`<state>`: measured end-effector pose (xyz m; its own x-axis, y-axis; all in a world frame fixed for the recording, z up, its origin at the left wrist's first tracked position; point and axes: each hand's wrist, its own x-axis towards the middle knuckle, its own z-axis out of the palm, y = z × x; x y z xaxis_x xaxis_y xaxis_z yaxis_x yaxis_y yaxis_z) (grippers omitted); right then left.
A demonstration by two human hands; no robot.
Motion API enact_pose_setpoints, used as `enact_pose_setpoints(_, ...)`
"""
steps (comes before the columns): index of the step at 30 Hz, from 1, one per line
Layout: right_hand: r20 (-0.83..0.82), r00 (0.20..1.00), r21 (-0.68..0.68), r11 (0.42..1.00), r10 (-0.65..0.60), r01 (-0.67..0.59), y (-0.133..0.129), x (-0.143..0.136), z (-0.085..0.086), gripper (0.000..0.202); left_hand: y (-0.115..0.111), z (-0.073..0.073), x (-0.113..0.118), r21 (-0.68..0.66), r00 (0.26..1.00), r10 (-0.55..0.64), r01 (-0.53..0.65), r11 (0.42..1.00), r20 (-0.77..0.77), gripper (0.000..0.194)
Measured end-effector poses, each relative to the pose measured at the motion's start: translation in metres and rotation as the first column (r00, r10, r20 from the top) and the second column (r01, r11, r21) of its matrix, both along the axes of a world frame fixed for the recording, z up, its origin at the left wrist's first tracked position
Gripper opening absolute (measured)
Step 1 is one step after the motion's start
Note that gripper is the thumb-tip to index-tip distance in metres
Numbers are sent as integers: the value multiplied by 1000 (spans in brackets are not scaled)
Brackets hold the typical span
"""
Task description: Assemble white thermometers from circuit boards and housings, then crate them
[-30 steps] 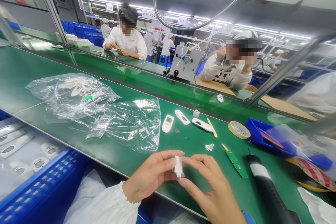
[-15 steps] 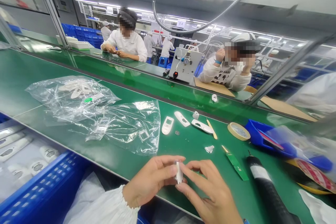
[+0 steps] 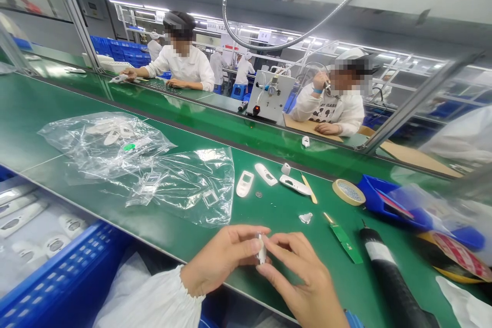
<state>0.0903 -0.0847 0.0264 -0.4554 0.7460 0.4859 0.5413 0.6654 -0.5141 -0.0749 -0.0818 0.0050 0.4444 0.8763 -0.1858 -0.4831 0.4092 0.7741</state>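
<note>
Between my two hands is a small white plastic part (image 3: 262, 253), held above the near edge of the green bench. My left hand (image 3: 226, 252) pinches it from the left with thumb and fingers. From the other side, the fingertips of my right hand (image 3: 303, 271) close on the same part. My fingers hide much of its shape. Beyond the hands lie a white shell with a window (image 3: 245, 184), a curved white cover (image 3: 265, 174), a long white housing (image 3: 295, 185) and a small white bracket (image 3: 306, 218). A round grey disc (image 3: 259, 195) lies near the shells.
Clear plastic bags (image 3: 180, 184) with white parts spread across the left. To the right are a green-handled tool (image 3: 344, 241), a black electric screwdriver (image 3: 395, 282), a tape roll (image 3: 348, 192) and a blue bin (image 3: 388, 205). A blue crate (image 3: 77, 271) stands at lower left. Two co-workers sit opposite.
The white part has turned slightly between my fingers; both hands stay nearly in place. Across the bench, one co-worker reaches left holding a white piece, and the other has lowered one hand.
</note>
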Motion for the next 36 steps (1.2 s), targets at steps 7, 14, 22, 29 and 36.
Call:
enact_pose_setpoints(7,-7,1000,10,1000,16,-15,3,1,-1,20,4,1,0,12,1000,-1,1,1000,-31,30)
enact_pose_setpoints(14,-49,999,-150,988,19,-26,7,1,-2,22,2,7,-4,41,997,-79,80,996,-24,27)
enact_pose_setpoints(22,-20,1000,-169,986,2,-5,12,-2,-3,27,3,8,-3,25,997,-76,76,997,-24,32)
enact_pose_setpoints(29,-28,1000,-148,989,2,-6,13,-1,-1,27,3,6,-1,9,999,-41,41,999,-28,29)
enact_pose_setpoints(36,-3,1000,-99,995,11,-11,11,0,4,23,3,5,-1,23,999,-18,18,1000,-33,30)
